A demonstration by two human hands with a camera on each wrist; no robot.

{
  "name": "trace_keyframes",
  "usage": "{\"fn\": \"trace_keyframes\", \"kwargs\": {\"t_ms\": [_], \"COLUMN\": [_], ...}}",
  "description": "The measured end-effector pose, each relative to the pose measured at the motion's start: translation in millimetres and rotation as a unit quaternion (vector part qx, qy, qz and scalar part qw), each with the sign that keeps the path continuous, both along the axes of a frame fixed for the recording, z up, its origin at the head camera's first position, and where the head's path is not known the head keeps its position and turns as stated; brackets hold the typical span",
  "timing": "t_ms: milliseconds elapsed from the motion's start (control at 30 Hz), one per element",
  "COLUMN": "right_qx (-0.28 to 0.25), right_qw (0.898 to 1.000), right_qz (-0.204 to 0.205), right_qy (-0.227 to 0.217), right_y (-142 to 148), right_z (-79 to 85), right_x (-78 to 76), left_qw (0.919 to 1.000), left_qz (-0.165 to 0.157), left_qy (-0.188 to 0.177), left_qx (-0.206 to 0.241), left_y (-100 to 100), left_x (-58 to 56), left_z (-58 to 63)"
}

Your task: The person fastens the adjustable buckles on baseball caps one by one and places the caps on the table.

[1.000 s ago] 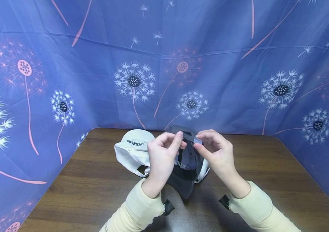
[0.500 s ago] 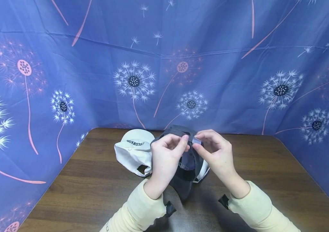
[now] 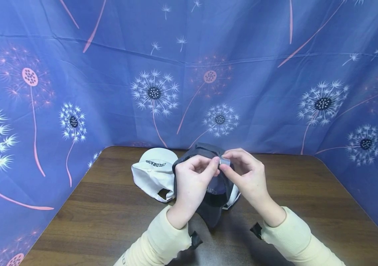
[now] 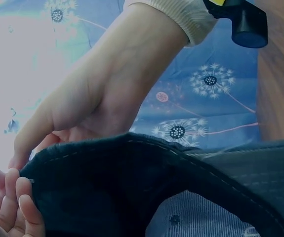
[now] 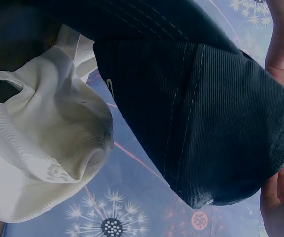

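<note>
A dark cap point(image 3: 210, 214) with lettering is held up over the table, brim toward me, its inside partly showing. My left hand point(image 3: 190, 184) pinches its back strap between thumb and fingers; the strap end is hidden behind the fingertips. With thumb and forefinger, my right hand point(image 3: 250, 176) pinches a small silver buckle point(image 3: 225, 161) on that strap. The two hands' fingertips nearly meet at the buckle. Dark stitched edging of the cap point(image 4: 97, 153) crosses the left wrist view, and its ribbed crown point(image 5: 225, 118) fills much of the right wrist view.
A white cap point(image 3: 152, 179) with dark "COLORADO" lettering lies left of the dark cap. Another white cap point(image 3: 234, 197) peeks out behind the dark one. The brown wooden table point(image 3: 109, 207) ends at a blue dandelion-print cloth point(image 3: 259, 92) hung around it.
My left hand has shifted slightly right, closing the gap to the right hand. The buckle has moved slightly left, and the dark cap's strap now sits closer to it.
</note>
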State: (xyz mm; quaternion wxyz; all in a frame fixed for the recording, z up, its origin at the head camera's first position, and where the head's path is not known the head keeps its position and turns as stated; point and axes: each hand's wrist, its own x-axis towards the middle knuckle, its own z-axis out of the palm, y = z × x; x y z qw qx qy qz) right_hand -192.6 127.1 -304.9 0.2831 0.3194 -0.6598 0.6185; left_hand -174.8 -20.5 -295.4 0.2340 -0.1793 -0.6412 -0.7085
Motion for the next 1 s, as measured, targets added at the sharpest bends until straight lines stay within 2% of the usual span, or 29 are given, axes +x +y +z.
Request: {"fn": "trace_keyframes", "kwargs": {"t_ms": [133,233,300,367,467,600,733,800,867,1000], "right_qx": [0.010,0.015,0.012,0.007,-0.004,-0.014,-0.014,-0.012,-0.005,0.018], "right_qw": [1.000,0.999,1.000,1.000,1.000,1.000,1.000,1.000,1.000,1.000], "right_qz": [-0.018,-0.029,-0.027,-0.019,-0.002,0.016,0.025,0.028,0.029,0.023], "right_qy": [0.005,0.000,-0.004,-0.006,-0.005,-0.010,-0.011,-0.006,-0.005,-0.006], "right_y": [1.3,3.3,4.8,6.4,8.4,9.6,9.8,10.2,10.9,12.4], "right_z": [-0.5,-0.4,-0.4,-0.5,-0.6,-0.4,0.1,0.0,0.0,0.8], "right_x": [-0.8,-1.4,-2.4,-3.8,-6.2,-7.2,-7.7,-8.3,-8.7,-9.4], "left_qw": [0.9999,0.9995,0.9978,0.9933,0.9779,0.9458,0.9178,0.9112,0.9092,0.9177], "left_qz": [0.000,-0.006,-0.003,0.007,0.030,0.037,0.015,0.003,-0.008,-0.034], "left_qy": [-0.003,0.008,0.033,0.077,0.164,0.270,0.330,0.337,0.332,0.299], "left_qx": [-0.010,-0.030,-0.057,-0.086,-0.126,-0.176,-0.220,-0.237,-0.251,-0.259], "left_y": [-3.8,-9.7,-15.2,-21.2,-30.2,-39.7,-45.2,-46.6,-47.5,-47.3], "left_x": [0.5,3.4,5.6,6.7,4.7,-6.4,-21.3,-28.6,-34.7,-42.6], "left_z": [-0.8,1.8,5.0,9.2,16.9,27.3,31.7,31.0,29.4,25.0]}}
